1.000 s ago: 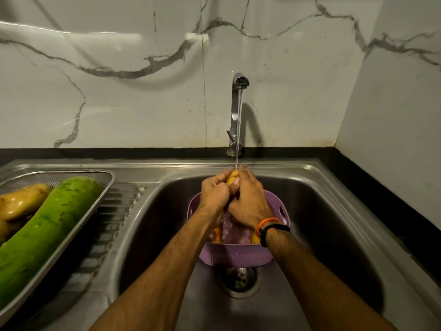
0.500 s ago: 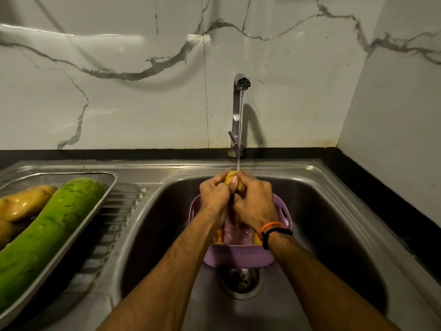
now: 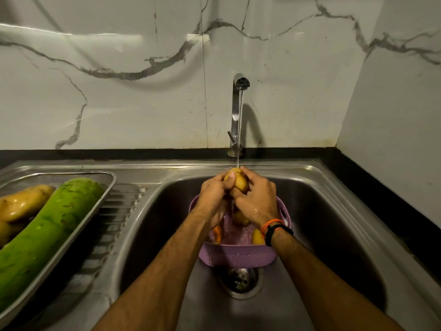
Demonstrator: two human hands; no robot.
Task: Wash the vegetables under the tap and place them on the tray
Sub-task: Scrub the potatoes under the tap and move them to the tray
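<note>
A potato (image 3: 236,181) is gripped by both hands, left hand (image 3: 212,199) and right hand (image 3: 259,201), fingers curled round it under the tap (image 3: 238,111); a bottle gourd (image 3: 47,230) and potatoes (image 3: 21,204) are already laid on the tray (image 3: 105,187); more vegetables are left in the purple basket (image 3: 236,255).

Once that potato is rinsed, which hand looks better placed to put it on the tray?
Probably the left hand. The tray sits on the draining board to the left of the sink, on that hand's side. The right hand would have to cross over. Both grip the potato now.
</note>
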